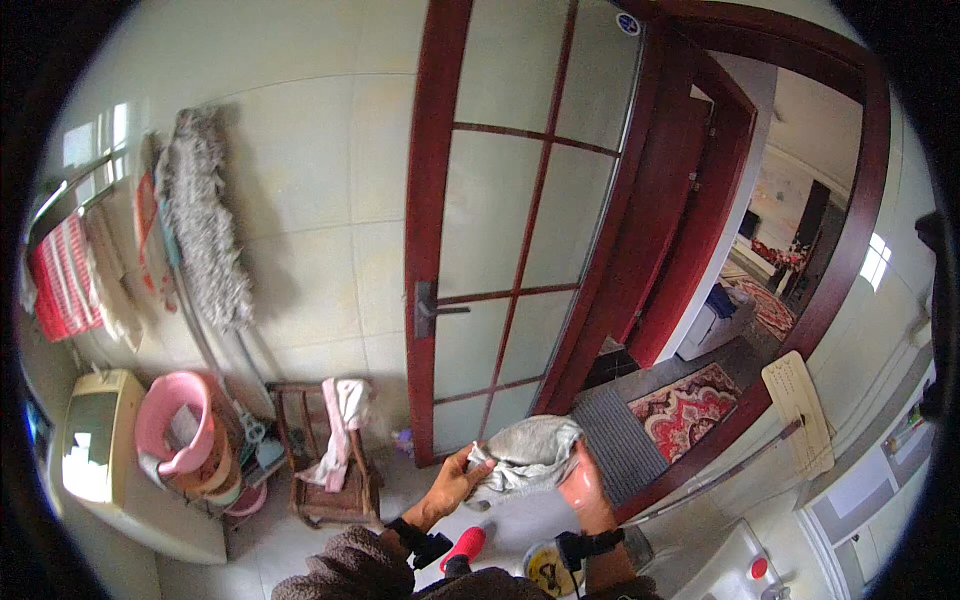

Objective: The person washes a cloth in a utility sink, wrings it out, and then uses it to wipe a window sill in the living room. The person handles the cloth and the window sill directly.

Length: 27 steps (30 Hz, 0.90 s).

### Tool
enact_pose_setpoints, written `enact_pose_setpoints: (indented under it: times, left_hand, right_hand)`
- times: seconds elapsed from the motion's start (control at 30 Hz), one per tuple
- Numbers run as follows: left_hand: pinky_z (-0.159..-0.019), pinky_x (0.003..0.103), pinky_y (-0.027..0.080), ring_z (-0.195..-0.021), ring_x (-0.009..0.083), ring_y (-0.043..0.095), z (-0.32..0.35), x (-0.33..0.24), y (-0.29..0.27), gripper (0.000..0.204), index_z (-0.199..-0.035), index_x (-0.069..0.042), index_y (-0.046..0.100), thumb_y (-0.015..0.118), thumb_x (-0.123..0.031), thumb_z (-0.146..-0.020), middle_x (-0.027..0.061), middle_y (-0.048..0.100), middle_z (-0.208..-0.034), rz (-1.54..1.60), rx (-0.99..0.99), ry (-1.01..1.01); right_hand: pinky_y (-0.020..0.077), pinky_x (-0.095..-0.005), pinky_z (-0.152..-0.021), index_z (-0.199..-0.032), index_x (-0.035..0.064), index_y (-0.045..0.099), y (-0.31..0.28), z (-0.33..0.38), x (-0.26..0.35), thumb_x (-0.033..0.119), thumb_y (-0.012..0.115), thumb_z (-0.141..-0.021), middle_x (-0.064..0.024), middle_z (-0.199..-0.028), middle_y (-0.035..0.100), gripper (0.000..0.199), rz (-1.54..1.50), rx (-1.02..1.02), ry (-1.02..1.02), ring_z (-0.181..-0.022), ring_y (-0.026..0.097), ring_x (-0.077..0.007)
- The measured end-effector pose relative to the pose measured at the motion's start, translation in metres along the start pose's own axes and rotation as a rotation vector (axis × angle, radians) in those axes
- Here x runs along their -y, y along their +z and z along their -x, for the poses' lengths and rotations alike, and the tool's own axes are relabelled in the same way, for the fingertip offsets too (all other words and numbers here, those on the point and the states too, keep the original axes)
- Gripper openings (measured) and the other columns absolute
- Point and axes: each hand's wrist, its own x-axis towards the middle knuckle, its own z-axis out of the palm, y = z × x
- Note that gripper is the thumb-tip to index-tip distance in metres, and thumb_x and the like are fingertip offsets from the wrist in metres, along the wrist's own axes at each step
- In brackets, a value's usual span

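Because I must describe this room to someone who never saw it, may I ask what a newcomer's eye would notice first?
Probably the tall, dark-red glass-paned door near the centre. Next, perhaps, the shaggy grey mop, head up by the tiled wall at left. Low in the middle, a greyish cloth is between the left hand and the right hand.

A fuzzy dark-brown fleece sleeve [345, 567] on the left, a boxy black left wristband [430, 547], a matching black right wristband [600, 543], one bright-red shoe [466, 545].
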Motion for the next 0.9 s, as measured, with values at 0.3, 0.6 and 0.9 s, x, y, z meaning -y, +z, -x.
enact_pose_setpoints:
  times: [0.3,0.6,0.9]
  left_hand:
    - [-0.047,0.031,0.033,-0.058,0.0072,0.043,-0.189,0.054,-0.013,0.046,-0.085,0.002,0.06,0.056,-0.043,-0.096,-0.004,0.047,-0.063,-0.521,-0.111,0.023]
    - [-0.052,0.032,0.042,-0.061,0.0101,0.05,-0.345,0.053,0.037,0.049,-0.081,-0.001,0.064,0.055,-0.046,-0.096,-0.0001,0.055,-0.065,-0.428,-0.105,-0.297]
    - [-0.048,0.03,0.038,-0.06,0.0086,0.047,-0.547,0.179,0.11,0.049,-0.067,-0.006,0.06,0.054,-0.046,-0.095,-0.0021,0.053,-0.062,-0.165,-0.028,-0.158]
  right_hand:
    - [0.0476,-0.0362,-0.069,-0.119,-0.0033,0.059,-0.086,-0.107,0.076,0.04,0.058,-0.092,-0.0099,-0.1,0.064,0.051,0.967,-0.611,-0.102,-0.082,0.06,-0.0216]
    - [0.0477,-0.0333,-0.072,-0.103,-0.0015,0.066,-0.088,-0.164,0.15,0.046,0.051,-0.096,-0.0075,-0.086,0.065,0.05,1.174,-0.296,0.177,-0.079,0.057,-0.0143]
    - [0.0451,-0.0348,-0.073,-0.101,-0.0039,0.063,-0.226,-0.254,0.277,0.059,0.055,-0.089,-0.0144,-0.092,0.062,0.065,0.936,-1.203,-0.129,-0.084,0.055,-0.019]
